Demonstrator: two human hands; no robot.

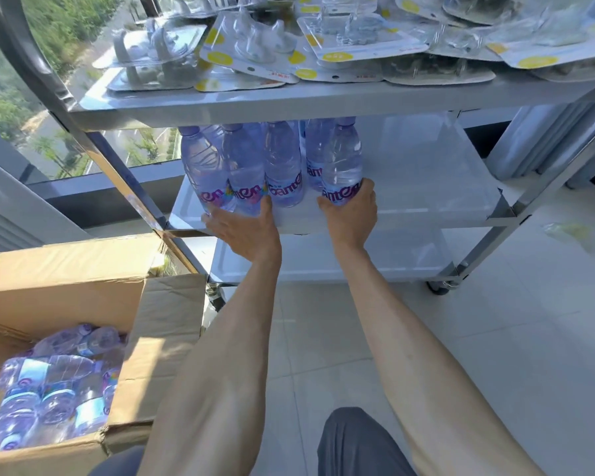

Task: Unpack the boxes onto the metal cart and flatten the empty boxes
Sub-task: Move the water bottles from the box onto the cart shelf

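Note:
Several clear water bottles with purple labels [284, 166] stand in a cluster on the middle shelf [426, 187] of the metal cart. My left hand [244, 228] wraps around the base of a bottle [244, 180] at the left front of the cluster. My right hand [352, 214] grips the base of the rightmost bottle [342, 163]. An open cardboard box [158, 324] at the lower left holds more bottles [49, 389] lying on their sides.
The cart's top shelf [255, 104] carries many blister-packed hooks [255, 39]. The bottom shelf [375, 255] sits just above the white tiled floor. A window with a dark frame lies behind the cart on the left. My knee [358, 444] shows at the bottom.

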